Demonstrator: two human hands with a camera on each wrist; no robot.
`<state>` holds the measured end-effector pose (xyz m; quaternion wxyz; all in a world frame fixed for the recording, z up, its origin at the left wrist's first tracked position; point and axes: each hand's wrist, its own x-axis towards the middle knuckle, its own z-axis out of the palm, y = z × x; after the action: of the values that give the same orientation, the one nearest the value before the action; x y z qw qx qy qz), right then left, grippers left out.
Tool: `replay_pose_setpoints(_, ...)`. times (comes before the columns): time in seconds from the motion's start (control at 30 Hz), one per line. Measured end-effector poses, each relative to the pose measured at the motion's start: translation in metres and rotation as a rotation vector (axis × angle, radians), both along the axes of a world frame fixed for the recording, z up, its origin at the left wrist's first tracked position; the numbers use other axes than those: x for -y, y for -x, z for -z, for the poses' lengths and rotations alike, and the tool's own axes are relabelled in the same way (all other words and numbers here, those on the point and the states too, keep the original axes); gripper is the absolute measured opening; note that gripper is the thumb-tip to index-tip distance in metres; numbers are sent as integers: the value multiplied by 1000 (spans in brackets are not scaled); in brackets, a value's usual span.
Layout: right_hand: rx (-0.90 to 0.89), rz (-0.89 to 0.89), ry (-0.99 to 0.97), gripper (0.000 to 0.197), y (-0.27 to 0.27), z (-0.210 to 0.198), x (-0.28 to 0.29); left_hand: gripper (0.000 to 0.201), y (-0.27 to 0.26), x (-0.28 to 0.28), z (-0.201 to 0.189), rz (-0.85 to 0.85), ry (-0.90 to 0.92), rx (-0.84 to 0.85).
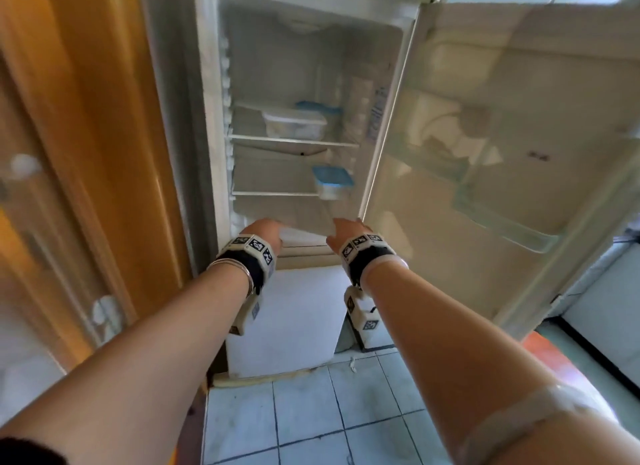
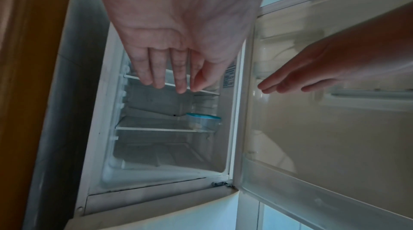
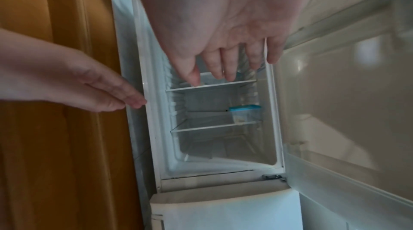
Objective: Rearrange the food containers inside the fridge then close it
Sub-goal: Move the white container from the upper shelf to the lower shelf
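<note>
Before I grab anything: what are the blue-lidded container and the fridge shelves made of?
Blue-lidded container: looks like clear plastic with an opaque matte blue lid; contents show through the wall. Fridge shelves: likely glass or clear plastic panels with white front trim; you can see through them.

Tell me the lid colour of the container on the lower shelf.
Blue lid on the clear container; clearest in the head view.

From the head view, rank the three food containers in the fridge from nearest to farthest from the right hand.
1. Small clear tub with a blue lid: lower shelf, right side, just above the right hand.
2. Clear rectangular container with a white lid: upper shelf, front, centre.
3. Blue-lidded container: upper shelf, behind the white-lidded one.
</note>
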<state>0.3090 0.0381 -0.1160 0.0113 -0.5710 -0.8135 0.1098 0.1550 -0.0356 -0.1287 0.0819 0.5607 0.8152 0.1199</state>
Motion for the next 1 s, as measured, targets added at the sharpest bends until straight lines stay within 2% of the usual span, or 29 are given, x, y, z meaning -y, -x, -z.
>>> replay_pose_setpoints(0.13,36,-105,-42,43,33,2,-30,43,21,-27,-3,-14,20,-4)
replay_pose_setpoints(0.33,50,-198,-58,39,70,1,-90,46,41,-77,-18,-130,14,10)
replay_pose_setpoints(0.57,-16,-278,-37,37,97,-31,-167,43,58,-145,-51,-208,-37,19)
replay_pose_setpoints(0.77,-64,-267,-60,43,116,-58,-220,43,74,-197,-76,-227,-91,-16)
replay_pose_setpoints(1.0,-84,-190,-110,42,134,-76,-287,45,116,-261,-85,-162,-111,-35)
